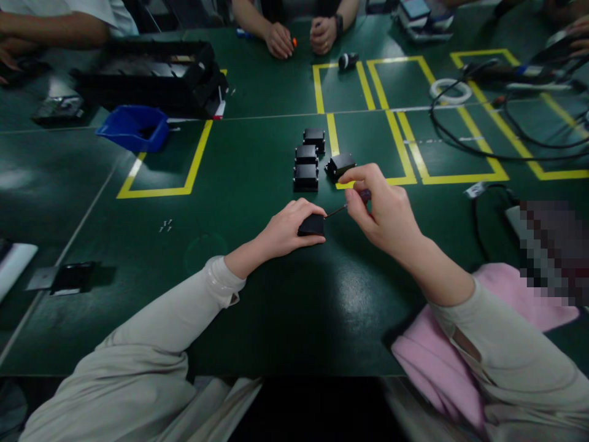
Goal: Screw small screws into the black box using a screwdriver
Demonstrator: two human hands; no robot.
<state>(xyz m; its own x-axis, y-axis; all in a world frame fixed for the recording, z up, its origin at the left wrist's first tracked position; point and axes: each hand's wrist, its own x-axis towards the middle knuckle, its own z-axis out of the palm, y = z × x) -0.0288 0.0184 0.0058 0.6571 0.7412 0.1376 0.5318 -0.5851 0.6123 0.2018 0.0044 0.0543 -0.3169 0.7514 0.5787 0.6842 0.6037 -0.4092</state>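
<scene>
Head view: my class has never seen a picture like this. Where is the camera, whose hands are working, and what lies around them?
There is no robot here. One camera, worn on a person's head, looks forward and down, so the two sleeved arms reaching in from below are the wearer's own. The left hand holds a small black box on the green table. The right hand holds what looks like a screwdriver, its tip at the box. Just beyond are four similar boxes. To the left lie tiny bits, perhaps screws, and a blue bin; to the right, a pink cloth. Yellow tape marks the table. The hands at the far edge are another person's.
</scene>
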